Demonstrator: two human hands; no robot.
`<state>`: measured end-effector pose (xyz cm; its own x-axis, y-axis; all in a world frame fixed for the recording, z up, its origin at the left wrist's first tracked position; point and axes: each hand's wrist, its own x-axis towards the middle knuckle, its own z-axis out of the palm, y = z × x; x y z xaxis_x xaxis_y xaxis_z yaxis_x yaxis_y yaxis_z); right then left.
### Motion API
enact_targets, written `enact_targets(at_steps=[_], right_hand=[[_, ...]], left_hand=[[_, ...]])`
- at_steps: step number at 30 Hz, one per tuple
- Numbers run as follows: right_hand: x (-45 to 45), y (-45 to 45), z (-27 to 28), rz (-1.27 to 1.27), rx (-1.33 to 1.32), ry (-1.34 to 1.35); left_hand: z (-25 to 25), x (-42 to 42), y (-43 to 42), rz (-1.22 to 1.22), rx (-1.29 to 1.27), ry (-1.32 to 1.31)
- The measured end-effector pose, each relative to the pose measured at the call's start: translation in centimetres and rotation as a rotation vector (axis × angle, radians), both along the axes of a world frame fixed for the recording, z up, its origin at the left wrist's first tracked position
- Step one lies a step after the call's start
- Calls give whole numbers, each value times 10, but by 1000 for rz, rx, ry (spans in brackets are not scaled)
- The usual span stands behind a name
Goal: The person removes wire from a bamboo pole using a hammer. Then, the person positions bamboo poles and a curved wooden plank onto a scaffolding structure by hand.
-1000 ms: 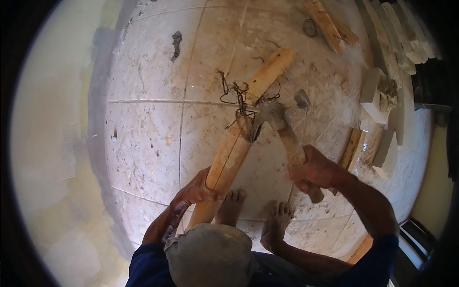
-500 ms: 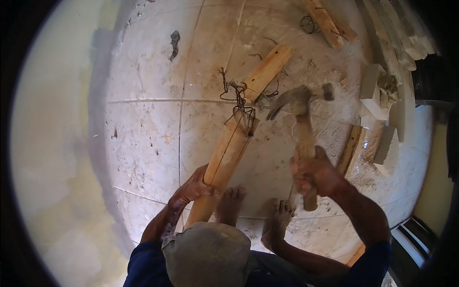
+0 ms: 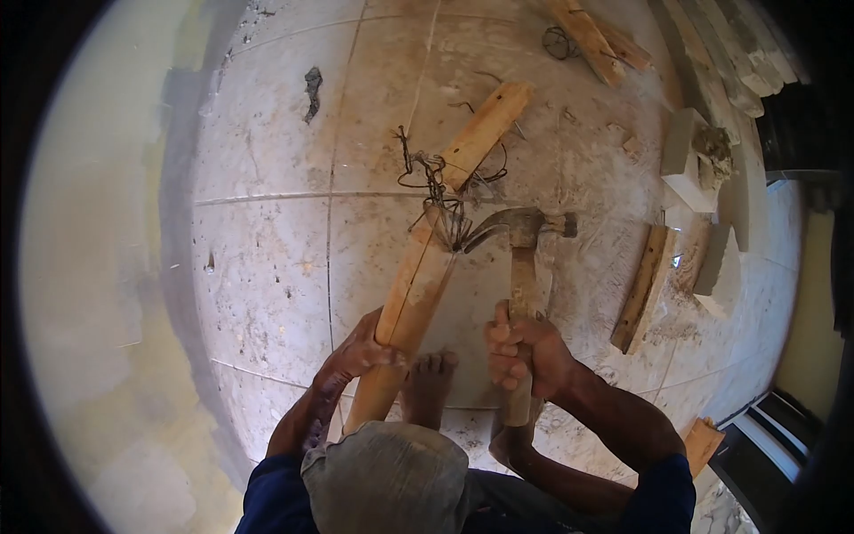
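Observation:
My left hand (image 3: 366,345) is wrapped round a long wooden board (image 3: 406,311), which slants up and to the right from beside my cap. Tangled dark wire (image 3: 438,191) clings to the board's far end. In my right hand (image 3: 531,351) is a claw hammer (image 3: 525,236), gripped by its wooden handle. The hammer's claw reaches left to the wire at the board's end; whether it hooks the wire I cannot tell. Just beyond the wire, a short wood piece (image 3: 487,132) lies on the floor.
Dusty floor tiles (image 3: 258,267) surround my bare feet. More wood pieces (image 3: 587,40) and a wire coil (image 3: 559,42) lie at the top. Pale blocks (image 3: 689,165) and a narrow wood strip (image 3: 644,289) are on the right. A plastered wall (image 3: 98,267) runs along the left.
My right hand has moved left with the hammer, bringing its claw to the wire at the board's end. The left hand keeps its grip on the board.

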<state>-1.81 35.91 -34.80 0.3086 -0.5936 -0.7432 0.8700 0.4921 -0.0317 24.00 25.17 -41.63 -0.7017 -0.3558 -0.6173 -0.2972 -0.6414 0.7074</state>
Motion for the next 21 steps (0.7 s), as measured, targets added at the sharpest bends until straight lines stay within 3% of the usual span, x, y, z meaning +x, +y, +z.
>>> enact_targets(at_steps=[11, 19, 21], right_hand=[[4, -4, 6, 18, -2, -107], [19, -17, 32, 4, 28, 61], [9, -8, 7, 103, 13, 89]], left_hand=[[-8, 1, 0, -36, -82, 20], [4, -6, -4, -26, -107, 4], [0, -1, -4, -66, -48, -32]])
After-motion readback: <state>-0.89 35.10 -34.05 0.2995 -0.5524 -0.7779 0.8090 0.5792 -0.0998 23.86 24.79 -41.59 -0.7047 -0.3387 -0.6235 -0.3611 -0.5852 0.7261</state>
